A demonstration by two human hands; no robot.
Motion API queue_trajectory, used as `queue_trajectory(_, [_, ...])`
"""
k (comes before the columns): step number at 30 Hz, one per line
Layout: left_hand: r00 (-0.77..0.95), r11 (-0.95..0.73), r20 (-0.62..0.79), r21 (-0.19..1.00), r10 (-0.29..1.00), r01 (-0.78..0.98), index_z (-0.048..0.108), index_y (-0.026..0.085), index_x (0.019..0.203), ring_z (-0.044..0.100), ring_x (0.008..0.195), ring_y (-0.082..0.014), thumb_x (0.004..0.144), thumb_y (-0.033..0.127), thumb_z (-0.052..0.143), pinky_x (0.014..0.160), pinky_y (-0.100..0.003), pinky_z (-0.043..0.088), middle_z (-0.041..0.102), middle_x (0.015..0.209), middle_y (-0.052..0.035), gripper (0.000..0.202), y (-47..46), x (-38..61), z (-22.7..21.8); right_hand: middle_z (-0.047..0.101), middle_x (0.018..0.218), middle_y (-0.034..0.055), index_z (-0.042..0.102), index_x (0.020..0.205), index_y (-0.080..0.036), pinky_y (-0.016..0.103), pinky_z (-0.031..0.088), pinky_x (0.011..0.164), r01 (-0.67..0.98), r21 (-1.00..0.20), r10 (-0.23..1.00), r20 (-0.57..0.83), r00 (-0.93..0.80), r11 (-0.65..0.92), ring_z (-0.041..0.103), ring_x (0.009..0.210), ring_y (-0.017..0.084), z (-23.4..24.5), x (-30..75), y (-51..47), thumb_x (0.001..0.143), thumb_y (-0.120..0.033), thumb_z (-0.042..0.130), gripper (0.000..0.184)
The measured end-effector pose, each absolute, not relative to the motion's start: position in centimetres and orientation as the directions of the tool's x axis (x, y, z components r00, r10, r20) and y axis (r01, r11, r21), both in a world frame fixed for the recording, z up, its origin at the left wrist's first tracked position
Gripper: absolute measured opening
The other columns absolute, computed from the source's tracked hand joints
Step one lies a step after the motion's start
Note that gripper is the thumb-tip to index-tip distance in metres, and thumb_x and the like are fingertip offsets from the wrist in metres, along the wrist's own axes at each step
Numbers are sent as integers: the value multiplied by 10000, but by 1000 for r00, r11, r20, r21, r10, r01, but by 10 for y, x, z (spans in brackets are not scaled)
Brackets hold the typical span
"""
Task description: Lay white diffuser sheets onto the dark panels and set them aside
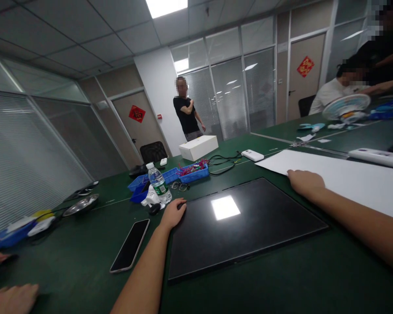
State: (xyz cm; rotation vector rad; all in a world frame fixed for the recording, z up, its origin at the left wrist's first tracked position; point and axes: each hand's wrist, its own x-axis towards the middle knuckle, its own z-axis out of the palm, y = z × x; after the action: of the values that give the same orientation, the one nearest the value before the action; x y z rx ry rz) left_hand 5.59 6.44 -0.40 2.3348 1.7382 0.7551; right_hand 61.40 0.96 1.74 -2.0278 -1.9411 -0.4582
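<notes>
A flat black screen panel (245,235) lies on the green table in front of me, with a ceiling light mirrored in it. My left hand (174,213) is closed at its far left corner, fingers curled over the edge. To the right of the panel, a large white sheet (347,181) is spread at an angle. The fingers of my right hand (306,181) are closed on the sheet's near left edge; the thumb is mostly hidden. A smartphone (130,245) lies screen up to the left of my left forearm.
Beyond my left hand stand a water bottle (160,183) and blue trays (194,174), one with red wires. A white box (199,147) and a white device (253,155) lie farther back. Another person's hand (13,298) rests at lower left. A fan (346,107) is near people at right.
</notes>
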Motion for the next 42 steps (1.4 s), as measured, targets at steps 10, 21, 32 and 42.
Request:
queue_trajectory(10, [211,-330,315,395,925,857,742,198,1174,616,1284,-268,939,393,523,1150,-435,424,676,1367,-98,376,62,56,-1,687,900,237,584,1082,-84,322,351,645,995,50,924,379,57,-82,688,790,263,58,580,-23,1004,-171,262,343])
queue_trajectory(21, [221,-346,330,393,918,852,744,193,1177,621,1274,-258,939,389,532,1147,-421,429,677,1362,-100,373,65,52,-5,692,894,161,601,967,-134,325,416,661,988,144,927,357,-113,65,681,768,264,71,480,-53,948,-255,408,228])
queue_trajectory(32, [222,-362,339,437,914,824,756,188,1116,643,1243,-247,984,428,453,1113,-396,461,706,1316,-100,408,65,58,-3,626,794,59,591,898,-178,310,271,600,511,214,424,348,-836,833,526,684,170,17,399,-111,896,-284,527,124])
queue_trajectory(42, [174,-324,326,491,929,808,722,175,1203,640,1261,-257,877,304,573,1144,-427,446,703,1331,-98,381,68,59,-5,666,917,86,620,938,-166,289,380,737,371,102,306,388,-869,923,558,849,159,23,418,-101,999,-302,447,228])
